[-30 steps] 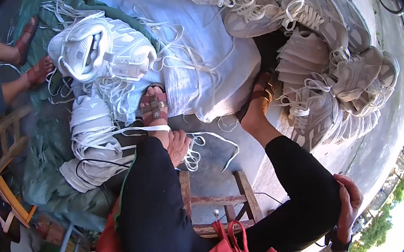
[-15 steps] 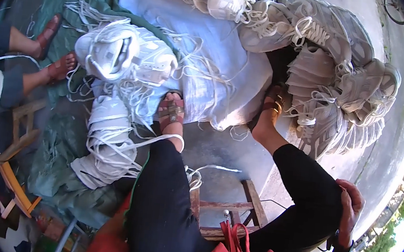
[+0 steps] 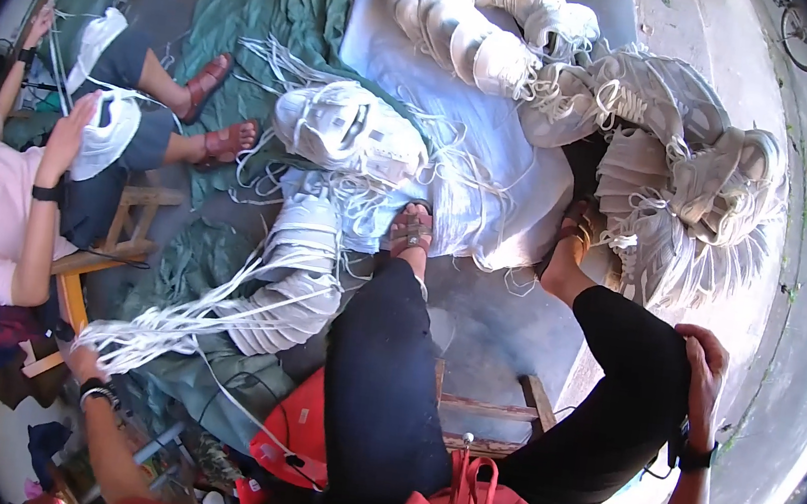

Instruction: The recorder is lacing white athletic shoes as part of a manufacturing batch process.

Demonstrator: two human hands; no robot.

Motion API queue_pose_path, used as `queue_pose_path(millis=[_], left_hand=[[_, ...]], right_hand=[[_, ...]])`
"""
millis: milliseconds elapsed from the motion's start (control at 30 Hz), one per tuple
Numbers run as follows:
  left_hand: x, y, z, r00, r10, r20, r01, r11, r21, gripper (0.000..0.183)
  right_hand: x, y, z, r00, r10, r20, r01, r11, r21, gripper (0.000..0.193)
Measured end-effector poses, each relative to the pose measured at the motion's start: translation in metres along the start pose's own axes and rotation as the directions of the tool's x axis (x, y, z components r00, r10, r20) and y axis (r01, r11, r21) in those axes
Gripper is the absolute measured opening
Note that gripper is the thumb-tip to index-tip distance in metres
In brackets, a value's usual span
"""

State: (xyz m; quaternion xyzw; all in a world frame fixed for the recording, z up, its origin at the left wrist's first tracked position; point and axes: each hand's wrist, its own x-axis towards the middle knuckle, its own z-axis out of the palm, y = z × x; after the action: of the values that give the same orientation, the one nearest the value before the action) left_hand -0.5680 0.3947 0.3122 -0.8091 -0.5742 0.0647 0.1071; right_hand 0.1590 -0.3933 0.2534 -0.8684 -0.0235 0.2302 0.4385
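My left hand (image 3: 85,366) is stretched out to the lower left and closed round a bundle of long white shoelaces (image 3: 157,335). The laces run taut up to a stack of white shoe uppers (image 3: 280,312) left of my knee. Just beyond that stack lies another bunch of white uppers (image 3: 348,129), with loose laces about it, on the cloth. My right hand (image 3: 705,362) rests over my right knee, fingers extended, and no object shows in it.
Big piles of pale shoe uppers (image 3: 688,106) curve round the far right. White sheeting (image 3: 532,192) and green cloth (image 3: 273,4) cover the ground. At left a co-worker (image 3: 13,194) sits with white uppers in hand. A wooden stool frame (image 3: 485,406) stands between my legs.
My view has swung left, bringing the co-worker further in. My left hand has come into sight, drawing the laces out to the lower left. My right hand stays on the knee.
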Motion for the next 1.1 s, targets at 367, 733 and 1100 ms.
queue_pose_path(millis=[367,733,1100], left_hand=[[-0.098,0.067,-0.12,0.911,-0.374,0.171,0.252,0.179,-0.951,0.028],[-0.249,0.32,-0.356,0.989,-0.048,-0.138,-0.139,-0.023,-0.99,0.041],[-0.35,0.414,-0.406,0.639,0.729,-0.246,-0.126,-0.216,-0.968,0.018]], right_hand=[[-0.013,0.019,0.005,0.947,-0.32,0.03,0.32,0.947,-0.031,0.019],[-0.117,-0.089,0.055,0.717,-0.671,0.186,0.657,0.741,0.138,0.027],[-0.261,-0.202,0.144,0.085,-0.846,0.526,0.516,0.489,0.703,0.108]])
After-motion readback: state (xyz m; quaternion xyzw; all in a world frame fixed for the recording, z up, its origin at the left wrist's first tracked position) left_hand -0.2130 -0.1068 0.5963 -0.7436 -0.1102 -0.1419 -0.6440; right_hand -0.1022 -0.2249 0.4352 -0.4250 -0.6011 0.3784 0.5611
